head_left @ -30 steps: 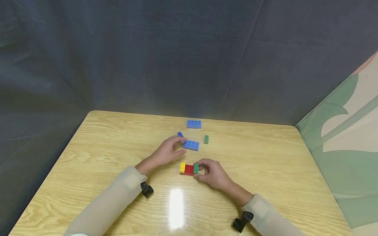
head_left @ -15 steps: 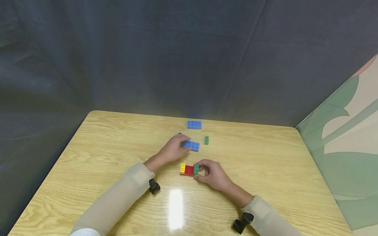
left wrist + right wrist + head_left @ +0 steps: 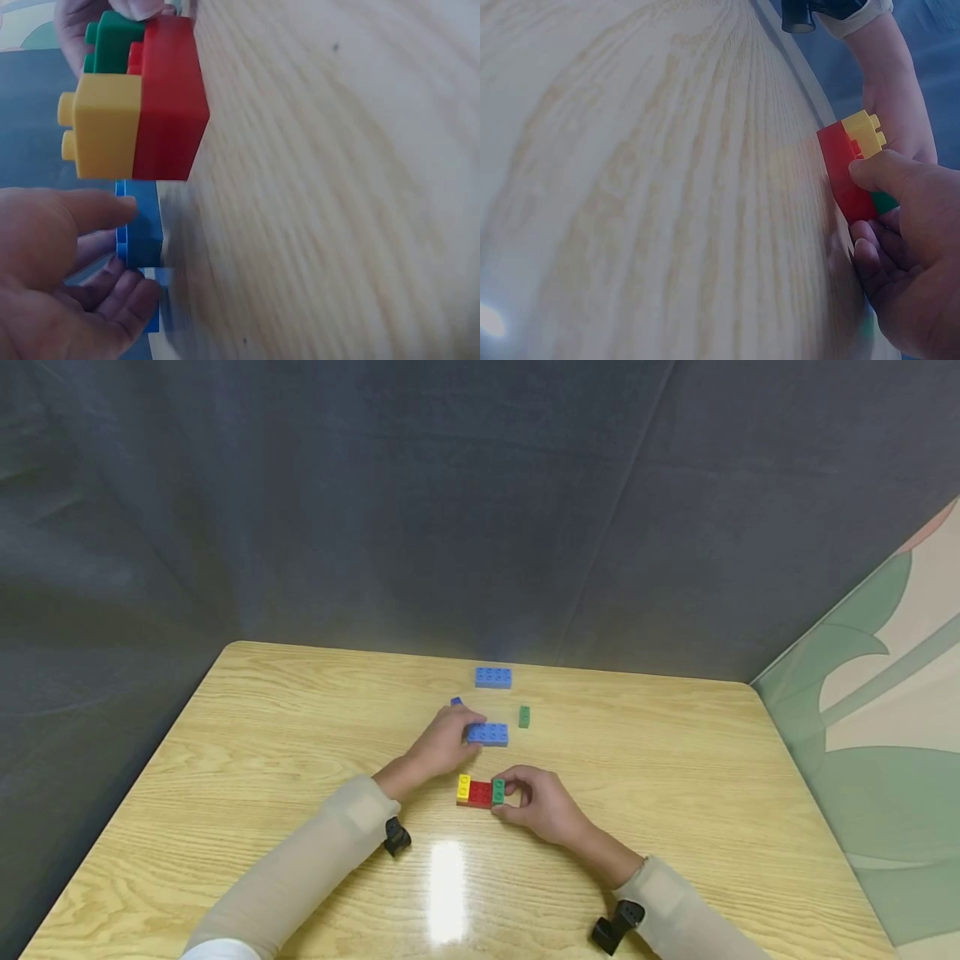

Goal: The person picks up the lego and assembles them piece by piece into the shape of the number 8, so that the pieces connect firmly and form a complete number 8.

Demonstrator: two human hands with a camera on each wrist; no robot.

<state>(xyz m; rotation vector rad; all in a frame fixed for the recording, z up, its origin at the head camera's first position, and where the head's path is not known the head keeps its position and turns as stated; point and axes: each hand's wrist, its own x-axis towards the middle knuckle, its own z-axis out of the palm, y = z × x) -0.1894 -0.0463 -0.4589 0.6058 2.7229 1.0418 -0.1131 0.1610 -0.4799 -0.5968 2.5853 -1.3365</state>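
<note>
My left hand (image 3: 441, 745) grips the left end of a blue eight-stud toy brick (image 3: 492, 734), thumb on the near side and fingers on the far side. Closer to me, my right hand (image 3: 547, 806) pinches the right end of a red brick (image 3: 480, 793). A yellow two-stud brick (image 3: 464, 787) is fitted on the red brick's left end, and a green two-stud brick (image 3: 498, 791) on its right end. In the right wrist view the thumb presses the side of the red brick (image 3: 845, 172), and the hand partly hides the green brick (image 3: 883, 201).
A second blue eight-stud brick (image 3: 493, 677) lies near the far edge of the wooden table (image 3: 660, 760). A loose green brick (image 3: 524, 717) stands right of the gripped blue one. Just behind my left hand a small blue brick (image 3: 456, 701) is mostly hidden. A dark curtain (image 3: 450, 510) hangs behind the table.
My left hand has moved right and taken hold of the near blue brick, which has turned from slanted to nearly straight. My right hand and the red brick have stayed in place.
</note>
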